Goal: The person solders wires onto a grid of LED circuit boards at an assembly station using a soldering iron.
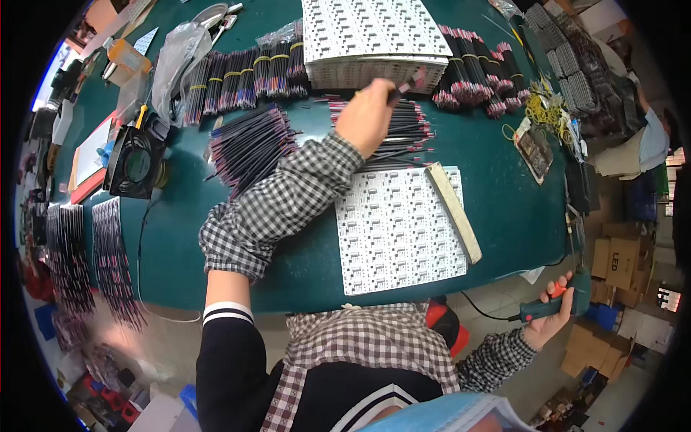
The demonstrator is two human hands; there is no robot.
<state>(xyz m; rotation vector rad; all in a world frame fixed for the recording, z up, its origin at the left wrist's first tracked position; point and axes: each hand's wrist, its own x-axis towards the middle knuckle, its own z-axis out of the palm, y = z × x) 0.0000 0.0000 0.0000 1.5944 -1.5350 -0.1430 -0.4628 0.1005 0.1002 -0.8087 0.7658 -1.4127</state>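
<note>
Few real containers sit on your green table (504, 209): a crumpled clear plastic bag (176, 61) near the far left corner, contents not readable, and an orange-capped box (129, 56) beside it. Everything else lies loose or banded: bundles of black wires with pink ends (248, 72) tied with yellow bands along the far edge, and another row of bundles (475, 72) toward the far right.

Your left hand (368, 115) reaches across the table, fingers pinched shut on a few thin black wires (407, 86) with pink tips, lifted just in front of the tall stack of white circuit panels (374, 39) at the far edge. Directly under that hand is a loose pile of the same wires (403, 140), touching the far edge of the flat white circuit panel (399, 230) that lies in front of you. A pale wooden bar (455, 212) rests along the panel's right edge.

Your right hand (551, 317) hangs off the near right corner, below table level, clenched around a soldering iron (554, 302) with a teal and orange handle, its cord trailing back to the table.

A black fan (135, 162) stands near the left edge, beside another fanned pile of wires (252, 144). Beyond the right edge, cardboard boxes (619, 263) stand on the floor.
</note>
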